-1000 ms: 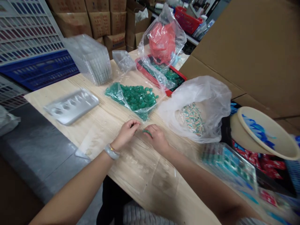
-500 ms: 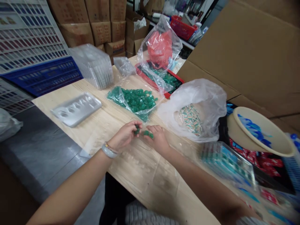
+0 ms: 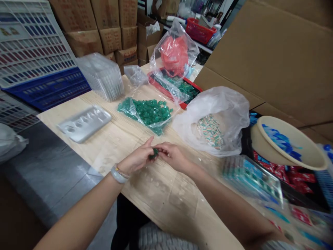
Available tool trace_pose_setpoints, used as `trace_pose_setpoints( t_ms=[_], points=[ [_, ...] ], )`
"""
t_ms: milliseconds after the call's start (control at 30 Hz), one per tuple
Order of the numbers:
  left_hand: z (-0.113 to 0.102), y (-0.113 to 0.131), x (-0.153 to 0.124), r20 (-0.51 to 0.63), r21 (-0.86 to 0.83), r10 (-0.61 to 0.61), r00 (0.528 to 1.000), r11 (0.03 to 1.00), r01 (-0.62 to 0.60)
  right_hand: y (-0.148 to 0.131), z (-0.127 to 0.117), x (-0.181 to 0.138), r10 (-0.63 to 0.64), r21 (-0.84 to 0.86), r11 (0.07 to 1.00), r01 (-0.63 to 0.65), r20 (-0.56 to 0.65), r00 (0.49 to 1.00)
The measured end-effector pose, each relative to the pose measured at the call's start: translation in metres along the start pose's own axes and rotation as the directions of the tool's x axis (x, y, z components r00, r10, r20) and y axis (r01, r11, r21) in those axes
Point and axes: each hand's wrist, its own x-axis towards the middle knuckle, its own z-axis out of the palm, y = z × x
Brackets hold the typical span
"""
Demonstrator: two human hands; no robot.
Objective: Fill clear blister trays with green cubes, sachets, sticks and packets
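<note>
My left hand, with a pale bangle at its wrist, is closed around small dark-green plastic pieces, its thumb sticking up. My right hand meets it, palm inward and fingers bent, the fingertips pinched at the same green pieces; what lies behind those fingers is hidden. Just beyond both hands, a clear bag with a heap of green translucent pieces lies on the wooden table. Flat clear plastic trays lie below my hands, hard to see against the wood.
To the left are a moulded clear tray and a stack of clear trays. A white bag of small striped pieces and a cream basin with blue pieces stand right. Behind are a red tray and cardboard boxes.
My right hand has moved left and its fingertips now meet my left hand. The green pieces that showed in its fingers are hidden from view. My left thumb has lifted.
</note>
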Motion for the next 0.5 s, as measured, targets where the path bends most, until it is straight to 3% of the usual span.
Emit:
trace_pose_setpoints(
  t_ms=[133,267,367,500],
  points=[
    [0.007,0.004,-0.002,0.005,0.164,-0.021,1.000,0.986,0.020,-0.010,-0.007,-0.001,0.019,-0.084,0.996,-0.010,0.116,0.993],
    [0.012,0.005,0.001,0.032,0.296,-0.025,0.999,0.955,0.014,-0.014,-0.008,-0.003,0.101,-0.304,0.951,-0.050,0.154,0.983],
    [0.014,0.001,0.006,0.031,0.318,0.016,0.999,0.948,-0.025,-0.008,-0.003,-0.007,0.168,-0.346,0.926,-0.154,0.010,0.986],
    [0.013,-0.012,0.012,-0.024,0.441,0.266,0.964,0.868,-0.229,0.006,0.004,-0.014,0.250,-0.060,0.961,-0.270,-0.228,0.941]
  ],
)
